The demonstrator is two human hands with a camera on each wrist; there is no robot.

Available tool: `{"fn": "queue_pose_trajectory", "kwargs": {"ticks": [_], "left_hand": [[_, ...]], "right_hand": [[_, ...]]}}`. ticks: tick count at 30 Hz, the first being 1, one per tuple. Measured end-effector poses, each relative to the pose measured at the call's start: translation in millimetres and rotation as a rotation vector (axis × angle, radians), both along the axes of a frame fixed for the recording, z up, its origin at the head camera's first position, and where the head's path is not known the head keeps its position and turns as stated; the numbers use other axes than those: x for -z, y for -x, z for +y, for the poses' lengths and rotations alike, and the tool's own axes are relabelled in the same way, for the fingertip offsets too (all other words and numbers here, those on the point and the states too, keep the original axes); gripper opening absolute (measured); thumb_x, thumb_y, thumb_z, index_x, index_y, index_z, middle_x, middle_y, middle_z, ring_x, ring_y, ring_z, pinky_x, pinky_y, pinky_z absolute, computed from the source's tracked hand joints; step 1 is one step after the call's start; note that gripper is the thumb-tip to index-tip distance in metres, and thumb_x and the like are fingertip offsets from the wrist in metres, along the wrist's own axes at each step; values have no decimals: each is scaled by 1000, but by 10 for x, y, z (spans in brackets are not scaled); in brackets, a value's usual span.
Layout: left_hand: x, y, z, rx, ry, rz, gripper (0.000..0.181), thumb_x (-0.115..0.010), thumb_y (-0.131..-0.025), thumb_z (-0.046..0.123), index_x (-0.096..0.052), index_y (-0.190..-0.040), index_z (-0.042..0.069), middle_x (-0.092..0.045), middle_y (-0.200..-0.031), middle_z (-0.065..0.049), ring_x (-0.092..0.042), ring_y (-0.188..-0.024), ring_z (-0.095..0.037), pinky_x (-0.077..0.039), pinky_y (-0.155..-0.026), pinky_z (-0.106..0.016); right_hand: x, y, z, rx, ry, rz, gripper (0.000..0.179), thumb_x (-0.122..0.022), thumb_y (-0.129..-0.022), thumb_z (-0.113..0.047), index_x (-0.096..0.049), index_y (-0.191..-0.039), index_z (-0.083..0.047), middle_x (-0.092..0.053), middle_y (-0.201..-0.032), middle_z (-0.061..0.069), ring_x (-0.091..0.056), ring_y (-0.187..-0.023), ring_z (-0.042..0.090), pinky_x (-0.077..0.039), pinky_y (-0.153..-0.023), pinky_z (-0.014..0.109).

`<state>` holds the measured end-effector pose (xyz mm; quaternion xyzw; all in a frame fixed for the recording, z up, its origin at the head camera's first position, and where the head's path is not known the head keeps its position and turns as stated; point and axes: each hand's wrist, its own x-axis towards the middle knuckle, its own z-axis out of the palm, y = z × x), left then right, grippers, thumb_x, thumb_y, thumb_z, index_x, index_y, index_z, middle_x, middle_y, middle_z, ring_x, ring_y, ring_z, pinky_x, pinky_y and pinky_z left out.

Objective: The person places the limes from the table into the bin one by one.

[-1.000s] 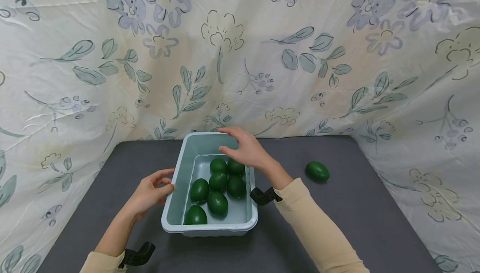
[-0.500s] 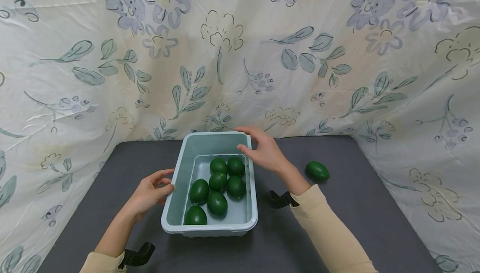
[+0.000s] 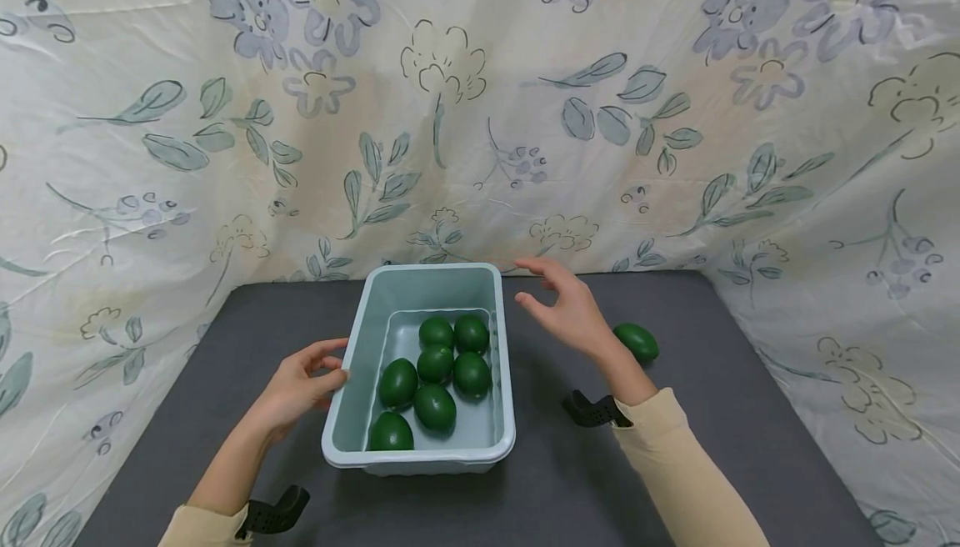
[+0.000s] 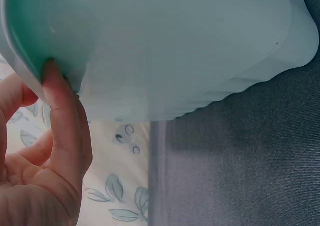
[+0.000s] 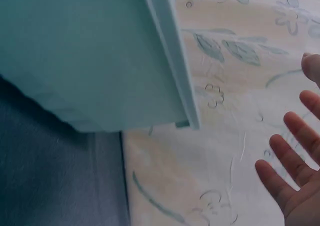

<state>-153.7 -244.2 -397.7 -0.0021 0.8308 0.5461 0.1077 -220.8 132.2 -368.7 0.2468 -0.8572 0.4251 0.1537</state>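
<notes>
A pale blue-green plastic bin holds several glossy dark green avocados, mostly toward its right side and front. My left hand grips the bin's left rim. In the left wrist view, one digit of the left hand presses the outer wall beneath the rim and another reaches behind it. To the right of the bin, my right hand is in the air, fingers spread and holding nothing. A single avocado lies on the table beyond the right wrist, partly covered by it.
The bin stands on a dark grey table. A floral cloth hangs behind and along both sides of it. Black wrist straps sit at both cuffs.
My right hand has moved right, from over the bin's far right part across the rim to outside it. The left hand, bin and avocados have stayed in place.
</notes>
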Motion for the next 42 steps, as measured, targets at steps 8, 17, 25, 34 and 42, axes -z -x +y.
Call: {"fn": "queue_pose_trajectory", "kwargs": {"ticks": [8, 17, 25, 34, 42], "left_hand": [[-1, 3, -5, 8, -7, -3, 54, -60, -86, 12, -40, -135, 6, -55, -105, -20, -61, -83, -23, -55, -68, -42], [4, 2, -5, 6, -14, -8, 54, -60, -86, 13, -40, -136, 6, -55, -105, -20, -61, -83, -22, -55, -68, -43], [8, -3, 3, 6, -20, -2, 55, -60, -86, 11, -39, -136, 5, -54, -104, -20, -62, -83, -23, -55, -68, -43], [14, -1, 2, 2, -11, 3, 54, -60, -86, 12, -39, -135, 5, -55, -104, -20, -61, -83, -23, -55, -68, -43], [11, -5, 4, -3, -1, 8, 54, -60, -85, 11, -39, -135, 5, -55, -103, -20, -62, -82, -23, -55, -67, -43]], "right_hand": [[187, -30, 291, 56, 28, 38, 49, -67, -84, -15, -51, -130, -15, -49, -131, 5, -48, -119, 23, -44, -93, 44], [371, -90, 679, 179, 34, 9, 50, -66, -84, -13, -50, -131, -15, -48, -131, 7, -46, -120, 27, -41, -93, 51], [577, -144, 996, 282, -14, -47, 53, -65, -86, -20, -46, -134, -14, -43, -135, 14, -42, -123, 35, -38, -94, 56], [852, -177, 1292, 375, -38, -106, 55, -62, -88, -25, -43, -137, -13, -40, -137, 18, -38, -124, 39, -34, -95, 58], [1026, -156, 1462, 412, -87, -187, 58, -59, -89, -32, -39, -139, -9, -39, -135, 23, -37, -122, 43, -35, -95, 59]]}}
